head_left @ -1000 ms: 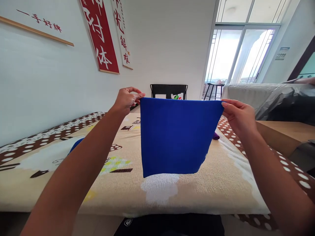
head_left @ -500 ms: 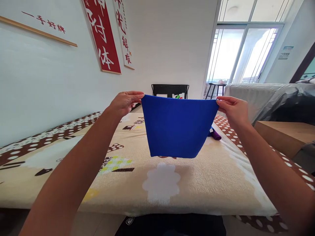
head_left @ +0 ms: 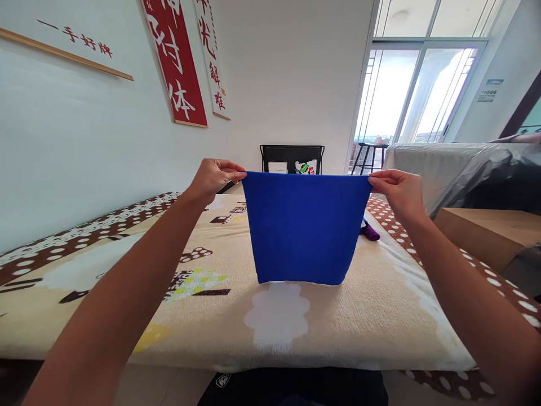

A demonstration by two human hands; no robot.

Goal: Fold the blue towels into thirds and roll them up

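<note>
A plain blue cloth (head_left: 306, 228) hangs spread out in front of me, its top edge pulled nearly straight between my hands. My left hand (head_left: 214, 179) pinches the top left corner between thumb and fingers. At the top right corner, my right hand (head_left: 399, 189) holds the cloth in the same kind of pinch. The lower edge hangs down to about the patterned blanket (head_left: 359, 321); whether it touches cannot be told. Part of the blanket behind the cloth is hidden.
A rolled purple cloth (head_left: 371, 232) lies on the blanket to the right, behind the blue one. Beyond stands a black rack (head_left: 291, 152) with small items. A cardboard box (head_left: 486, 231) and a plastic-covered piece of furniture (head_left: 431, 169) are at the right.
Both hands have come down slightly with the blue cloth. Its lower edge is now lower over the blanket, and the items on the rack show more above it.
</note>
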